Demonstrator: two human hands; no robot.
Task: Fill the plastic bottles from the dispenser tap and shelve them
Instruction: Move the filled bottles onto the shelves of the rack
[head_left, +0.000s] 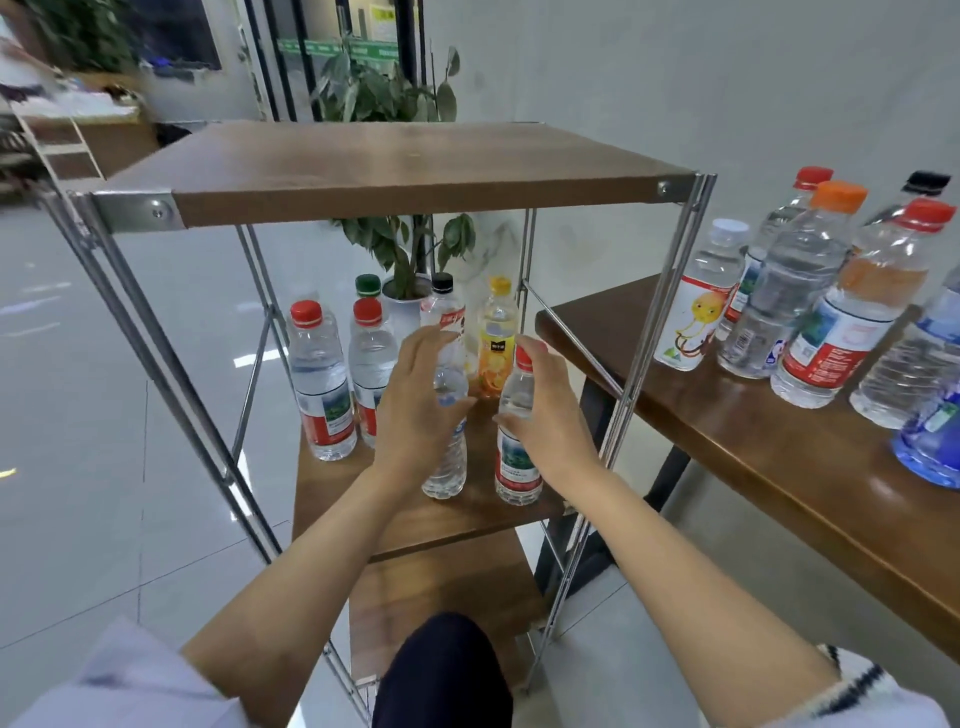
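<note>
Both bottles nearest me stand upright on the middle shelf (415, 525) of a metal-framed rack. My left hand (418, 400) is against the left side of a clear bottle (447, 462); its fingers are straight and apart, its thumb touches the bottle, and it hides the cap. My right hand (548, 410) is against the right side of a red-capped bottle (516, 467), fingers extended and thumb resting on it. Behind them stand two more red-capped bottles (321, 384), a green-capped, a black-capped (444, 304) and an orange juice bottle (496, 343).
The rack's top shelf (395, 171) hangs over the work area, with metal posts (649, 332) close on both sides. A brown table (769, 447) at the right carries several filled bottles. A potted plant (410, 270) stands behind the rack. A lower shelf (441, 582) sits near my knee.
</note>
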